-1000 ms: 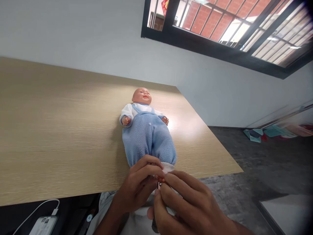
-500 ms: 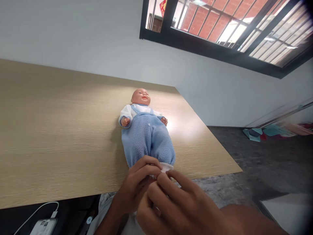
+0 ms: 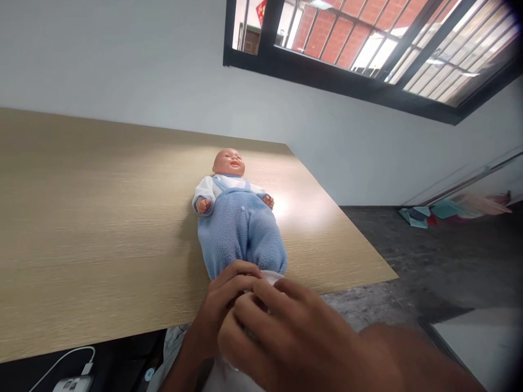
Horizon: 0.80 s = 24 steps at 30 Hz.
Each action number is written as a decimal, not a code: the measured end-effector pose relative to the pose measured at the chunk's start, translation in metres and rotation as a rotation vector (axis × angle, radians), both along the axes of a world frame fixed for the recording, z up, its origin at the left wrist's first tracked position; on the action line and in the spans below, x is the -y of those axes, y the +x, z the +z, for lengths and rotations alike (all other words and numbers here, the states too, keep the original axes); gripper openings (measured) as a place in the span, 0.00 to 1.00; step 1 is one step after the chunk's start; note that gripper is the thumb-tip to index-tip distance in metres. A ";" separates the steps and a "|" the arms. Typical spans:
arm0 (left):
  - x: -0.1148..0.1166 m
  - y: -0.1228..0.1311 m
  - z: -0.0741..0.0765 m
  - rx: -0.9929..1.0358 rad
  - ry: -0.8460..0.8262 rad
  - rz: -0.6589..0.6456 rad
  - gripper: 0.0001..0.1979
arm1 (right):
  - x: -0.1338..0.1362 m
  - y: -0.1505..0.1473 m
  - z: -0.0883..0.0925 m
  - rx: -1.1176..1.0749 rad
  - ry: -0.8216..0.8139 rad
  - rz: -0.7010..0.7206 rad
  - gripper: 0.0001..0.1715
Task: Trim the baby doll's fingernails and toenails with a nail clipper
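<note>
A baby doll (image 3: pixel 245 228) in fuzzy blue overalls and a white top lies on its back, head away from me and feet at the table's near edge. White cloth, which looks like a sock (image 3: pixel 273 276), shows at the end of one leg. My left hand (image 3: pixel 223 302) is closed with bent fingers at this foot. From the right, my right hand (image 3: pixel 281 332) is also closed over the foot, its fingertips overlapping those of the left. Both hands hide the feet and most of the sock.
The wooden table (image 3: pixel 102 234) reaches the wall at the back, and its right edge slants toward me. A white device with a cable (image 3: pixel 75 384) lies below at the lower left. Colourful items (image 3: pixel 425 215) lie on the floor at right, under a barred window (image 3: pixel 347 43).
My right hand has shifted left over the left fingertips, covering more of the white cloth. The whole view has moved slightly; the doll lies as before.
</note>
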<state>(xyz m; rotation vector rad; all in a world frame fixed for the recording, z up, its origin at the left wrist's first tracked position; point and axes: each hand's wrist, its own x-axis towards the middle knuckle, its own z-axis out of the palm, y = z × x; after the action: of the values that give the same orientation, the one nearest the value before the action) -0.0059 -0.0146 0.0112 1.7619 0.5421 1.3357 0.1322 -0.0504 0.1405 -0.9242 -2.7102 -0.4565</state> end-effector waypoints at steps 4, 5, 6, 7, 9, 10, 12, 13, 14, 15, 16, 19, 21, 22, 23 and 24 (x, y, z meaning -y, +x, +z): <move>-0.005 -0.001 0.003 0.090 0.020 -0.077 0.09 | -0.009 0.027 0.009 -0.385 -0.327 -0.007 0.08; -0.006 -0.001 0.003 0.107 0.013 -0.095 0.08 | -0.011 0.032 0.009 -0.479 -0.366 -0.023 0.12; -0.006 -0.001 0.004 0.121 0.005 -0.106 0.08 | -0.012 0.036 0.007 -0.556 -0.392 -0.051 0.14; -0.006 -0.001 0.004 0.130 0.002 -0.108 0.09 | -0.014 0.038 0.005 -0.611 -0.414 -0.066 0.15; -0.007 -0.001 0.003 0.141 0.009 -0.102 0.10 | -0.016 0.039 0.000 -0.665 -0.458 -0.089 0.13; -0.007 -0.001 0.002 0.145 0.008 -0.099 0.10 | -0.017 0.038 -0.003 -0.674 -0.476 -0.099 0.12; -0.007 0.000 0.002 0.149 0.002 -0.097 0.09 | -0.017 0.036 -0.006 -0.679 -0.492 -0.105 0.12; -0.007 0.000 0.002 0.151 -0.001 -0.097 0.09 | -0.017 0.035 -0.007 -0.678 -0.494 -0.106 0.12; -0.007 0.000 0.002 0.151 -0.004 -0.096 0.09 | -0.017 0.035 -0.007 -0.677 -0.495 -0.103 0.13; -0.007 0.000 0.002 0.150 -0.007 -0.093 0.09 | -0.017 0.034 -0.006 -0.673 -0.500 -0.095 0.13; -0.007 0.000 0.002 0.151 -0.009 -0.089 0.09 | -0.018 0.034 -0.006 -0.671 -0.507 -0.083 0.13; -0.007 0.000 0.002 0.161 -0.014 -0.090 0.09 | -0.019 0.033 -0.003 -0.659 -0.522 -0.074 0.11; -0.007 0.001 0.002 0.170 -0.013 -0.093 0.10 | -0.021 0.033 -0.002 -0.648 -0.530 -0.075 0.08; -0.007 0.001 0.001 0.173 -0.010 -0.091 0.10 | -0.022 0.033 -0.001 -0.642 -0.534 -0.073 0.08; -0.007 0.001 0.001 0.172 -0.010 -0.088 0.10 | -0.023 0.032 0.000 -0.634 -0.541 -0.072 0.08; -0.007 0.001 0.001 0.170 -0.013 -0.086 0.11 | -0.024 0.032 0.001 -0.627 -0.551 -0.070 0.09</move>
<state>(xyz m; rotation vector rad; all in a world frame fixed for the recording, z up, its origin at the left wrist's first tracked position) -0.0045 -0.0073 0.0117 1.6239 0.3759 1.4029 0.1645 -0.0266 0.1415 -1.0619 -2.2323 0.5243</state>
